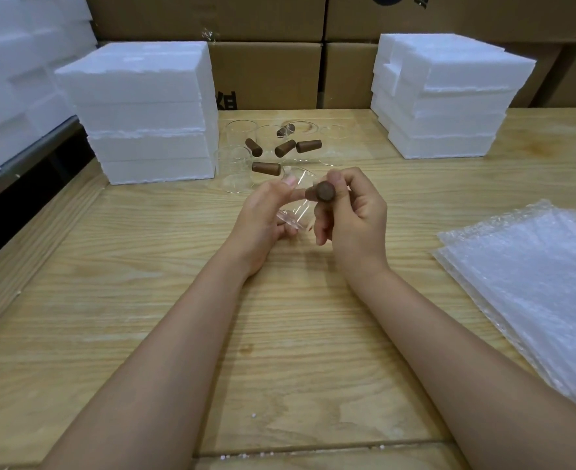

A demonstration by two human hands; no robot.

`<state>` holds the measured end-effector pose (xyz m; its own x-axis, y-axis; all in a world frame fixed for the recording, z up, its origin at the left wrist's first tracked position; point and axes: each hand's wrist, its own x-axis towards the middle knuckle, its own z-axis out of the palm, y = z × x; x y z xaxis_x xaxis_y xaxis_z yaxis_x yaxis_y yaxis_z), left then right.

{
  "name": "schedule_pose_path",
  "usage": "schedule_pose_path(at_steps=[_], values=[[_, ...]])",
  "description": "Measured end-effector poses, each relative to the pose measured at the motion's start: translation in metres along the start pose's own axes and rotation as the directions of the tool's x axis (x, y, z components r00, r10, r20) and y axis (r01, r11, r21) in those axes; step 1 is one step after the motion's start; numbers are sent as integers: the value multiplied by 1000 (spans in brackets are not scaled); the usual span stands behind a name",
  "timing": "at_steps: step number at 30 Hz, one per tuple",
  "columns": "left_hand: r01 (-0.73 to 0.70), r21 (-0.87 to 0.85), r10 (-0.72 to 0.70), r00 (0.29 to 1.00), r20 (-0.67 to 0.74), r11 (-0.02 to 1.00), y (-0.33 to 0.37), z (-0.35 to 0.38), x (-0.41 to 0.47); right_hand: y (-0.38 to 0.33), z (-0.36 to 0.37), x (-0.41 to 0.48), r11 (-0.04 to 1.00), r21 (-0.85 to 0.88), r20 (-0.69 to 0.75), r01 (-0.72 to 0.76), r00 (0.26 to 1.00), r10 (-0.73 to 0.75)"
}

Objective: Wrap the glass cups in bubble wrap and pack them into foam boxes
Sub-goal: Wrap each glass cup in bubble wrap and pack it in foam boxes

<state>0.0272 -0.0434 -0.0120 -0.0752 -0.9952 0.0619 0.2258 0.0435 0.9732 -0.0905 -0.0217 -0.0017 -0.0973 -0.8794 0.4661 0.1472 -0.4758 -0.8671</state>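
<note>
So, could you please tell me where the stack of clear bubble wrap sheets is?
The stack of clear bubble wrap sheets lies on the wooden table at the right edge, beside the right forearm.

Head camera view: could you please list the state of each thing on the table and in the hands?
Left hand: holding a glass cup tilted above the table.
Right hand: gripping the cup's brown handle.
Other glass cups: unwrapped, near the back.
Bubble wrap: stacked flat, untouched.
Foam boxes: stacked, closed.
</note>
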Motion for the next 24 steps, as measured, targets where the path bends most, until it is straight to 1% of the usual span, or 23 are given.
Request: schedule_pose_path(at_steps=[2,4,6,8,10,13,16,19,24], values=[[-53,53,55,998,-36,997,0,1,-1,3,-1,1,990,121,17,-77,997,76],[-100,105,107,992,-67,989,0,2,-1,5,-3,1,968,202,19,-148,989,147],[-159,152,174,981,-89,975,-3,0,0,6,-6,3,949,227,10,-218,975,221],[-205,198,229,967,-112,959,-4,0,0,6,-8,5,944,212,0,-251,966,257],[-233,230,269,953,-137,945,-4,0,-1,9,-8,7,960,163,-25,-230,971,237],[-311,251,351,927,-132,917,-3,1,-2,13,-6,6,987,36,-83,-156,984,159],[-346,231,380,917,-120,909,-3,1,-1,15,-4,4,996,-35,-83,-80,994,77],[-322,217,357,923,-145,921,-2,-1,0,15,-4,3,997,-56,-55,-53,997,50],[-235,128,254,954,-161,964,-4,-3,3,13,-4,2,998,-6,9,-67,998,67]])
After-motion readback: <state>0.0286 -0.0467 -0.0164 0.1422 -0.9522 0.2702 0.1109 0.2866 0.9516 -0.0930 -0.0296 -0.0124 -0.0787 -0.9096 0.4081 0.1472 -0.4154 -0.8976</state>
